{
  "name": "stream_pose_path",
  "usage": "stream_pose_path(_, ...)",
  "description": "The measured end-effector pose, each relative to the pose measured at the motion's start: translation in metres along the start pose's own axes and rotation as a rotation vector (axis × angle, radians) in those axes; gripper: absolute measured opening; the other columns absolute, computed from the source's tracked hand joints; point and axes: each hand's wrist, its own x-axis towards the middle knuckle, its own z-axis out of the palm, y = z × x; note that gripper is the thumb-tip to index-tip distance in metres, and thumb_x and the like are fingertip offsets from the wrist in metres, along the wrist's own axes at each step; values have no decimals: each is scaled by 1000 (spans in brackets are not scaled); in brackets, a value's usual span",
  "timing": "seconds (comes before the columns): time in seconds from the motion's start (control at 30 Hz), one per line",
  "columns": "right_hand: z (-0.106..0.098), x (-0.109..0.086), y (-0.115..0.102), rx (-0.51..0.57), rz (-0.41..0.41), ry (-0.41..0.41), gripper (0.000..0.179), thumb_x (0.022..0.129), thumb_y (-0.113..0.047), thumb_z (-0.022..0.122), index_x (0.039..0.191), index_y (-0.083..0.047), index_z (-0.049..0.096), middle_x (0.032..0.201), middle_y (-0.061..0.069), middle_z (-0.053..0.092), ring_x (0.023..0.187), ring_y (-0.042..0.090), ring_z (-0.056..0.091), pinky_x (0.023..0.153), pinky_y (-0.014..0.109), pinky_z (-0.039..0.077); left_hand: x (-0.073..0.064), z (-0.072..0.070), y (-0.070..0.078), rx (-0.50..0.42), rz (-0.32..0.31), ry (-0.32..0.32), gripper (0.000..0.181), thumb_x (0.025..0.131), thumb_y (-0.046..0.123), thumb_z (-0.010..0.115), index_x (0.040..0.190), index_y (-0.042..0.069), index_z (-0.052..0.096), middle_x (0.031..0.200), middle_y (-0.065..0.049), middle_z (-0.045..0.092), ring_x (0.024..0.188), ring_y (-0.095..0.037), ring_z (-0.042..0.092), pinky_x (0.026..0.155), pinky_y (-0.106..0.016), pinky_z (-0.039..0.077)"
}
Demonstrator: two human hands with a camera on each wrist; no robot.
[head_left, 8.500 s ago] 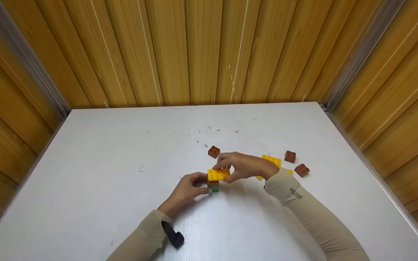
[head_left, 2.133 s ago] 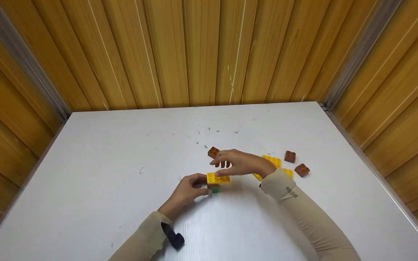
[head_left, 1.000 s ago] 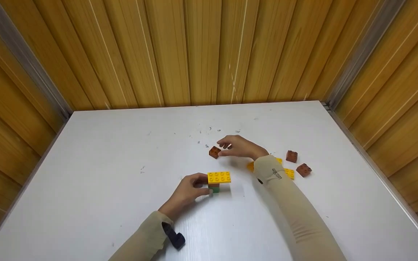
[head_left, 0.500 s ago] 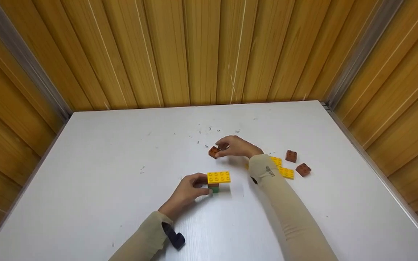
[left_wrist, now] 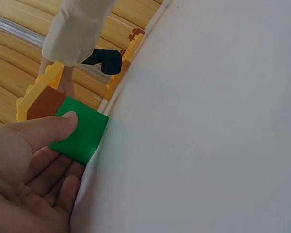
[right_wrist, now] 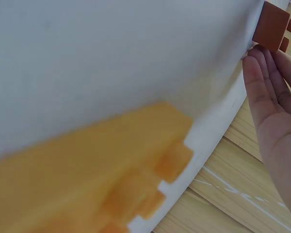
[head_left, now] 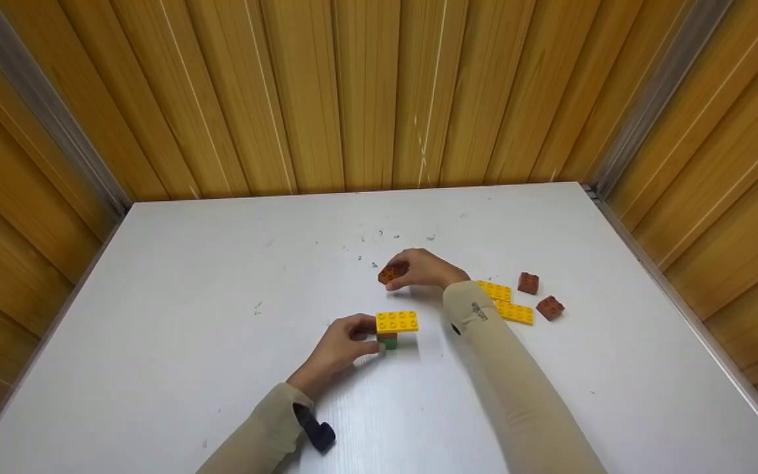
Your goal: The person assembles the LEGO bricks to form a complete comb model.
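At the middle of the table my left hand (head_left: pixel 339 342) grips the base of a small stack of toy building bricks. A green brick (left_wrist: pixel 85 133) forms the bottom, with the thumb against its side in the left wrist view. Above it sits a brown brick (left_wrist: pixel 46 103), topped by a yellow brick (head_left: pixel 397 321) that juts out to the right. Farther back, my right hand (head_left: pixel 424 268) pinches a studded brown brick (head_left: pixel 392 273) between thumb and fingers. That brick stands close over the table in the right wrist view, partly covered by the fingers.
Right of the right forearm lie a yellow brick (head_left: pixel 514 313) and another yellow brick (head_left: pixel 496 291), side by side. Beyond them are two loose brown bricks, a rear brick (head_left: pixel 528 283) and a nearer brick (head_left: pixel 551 308). Wood-look panels (head_left: pixel 366 99) rise behind the white table (head_left: pixel 188 283).
My right hand has left the yellow top brick, moved back and left, and taken hold of the rear brown brick, which has turned slightly. The left hand keeps its grip on the stack.
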Motion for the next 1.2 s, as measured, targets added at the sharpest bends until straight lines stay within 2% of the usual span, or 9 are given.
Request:
stream_pose_path(0.1, 3, 2, -1, 3, 4, 6, 58, 81, -39, 76, 129, -11, 60, 131, 8, 57, 119, 24, 50, 106, 42, 39, 1, 0, -1, 9, 14, 5, 43, 81, 13, 75, 121, 4, 62, 118, -10, 66, 108, -21, 63, 97, -36, 49)
stream_pose_path(0.33, 8, 2, -1, 20, 10, 37, 54, 80, -32, 78, 126, -10, 61, 127, 8, 60, 115, 23, 52, 104, 41, 40, 2, 1, -1, 14, 6, 12, 42, 81, 14, 75, 120, 6, 63, 116, -8, 66, 108, -20, 61, 99, -37, 48)
stream_pose_path(0.57, 8, -1, 0, 34, 6, 47, 48, 81, -28, 77, 124, -12, 62, 127, 7, 60, 116, 23, 51, 105, 43, 39, 1, 0, 0, -9, -2, 2, 42, 82, 13, 75, 121, 8, 63, 117, -7, 66, 106, -19, 62, 97, -36, 50)
stream_pose_path(0.7, 7, -2, -2, 28, -4, 44, 47, 83, -25, 76, 126, -13, 61, 129, 6, 59, 116, 23, 51, 105, 42, 39, 1, -1, 1, 9, 2, 9, 42, 81, 14, 76, 121, 8, 63, 117, -7, 67, 106, -19, 62, 98, -37, 48)
stream_pose_path(0.97, 4, -4, 0, -19, -71, 28, 44, 85, -21, 74, 127, -12, 61, 127, 7, 60, 115, 23, 52, 104, 40, 41, 3, 1, 1, 24, 18, 14, 41, 81, 12, 75, 120, 7, 63, 116, -7, 67, 107, -20, 62, 98, -37, 48)
stream_pose_path(1.2, 4, -7, 5, -94, -137, 28, 44, 86, -20, 73, 127, -12, 62, 124, 4, 61, 113, 20, 51, 103, 38, 41, 3, 4, 2, 15, -15, 14, 42, 81, 13, 75, 121, 9, 63, 117, -5, 66, 108, -19, 60, 102, -38, 46)
